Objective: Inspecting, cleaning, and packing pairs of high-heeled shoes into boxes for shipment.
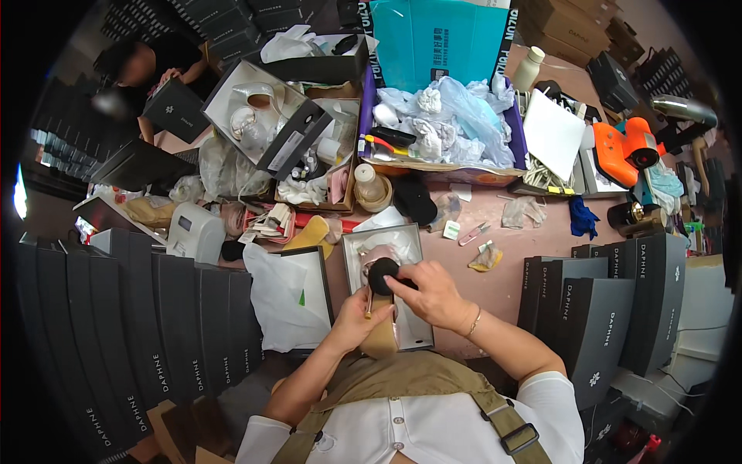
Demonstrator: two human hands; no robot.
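Cluttered pink worktable (495, 282), stacked grey boxes (610, 309) alongside. Left hand (357, 315) gripping tan shoe (381, 334) steady over open box (417, 329); right hand (434, 294) pinching black round pad (382, 275) against it.

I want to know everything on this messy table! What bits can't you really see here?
Head view only:
- The tan shoe: the left hand and right hand cover much of it, and the round black pad hides its top.
- The open grey shoebox: its floor lies under crumpled white tissue paper.
- The purple-rimmed cardboard box: its contents are buried under crumpled pale blue and white bags.
- Picture corners: black, cut by the fisheye rim.
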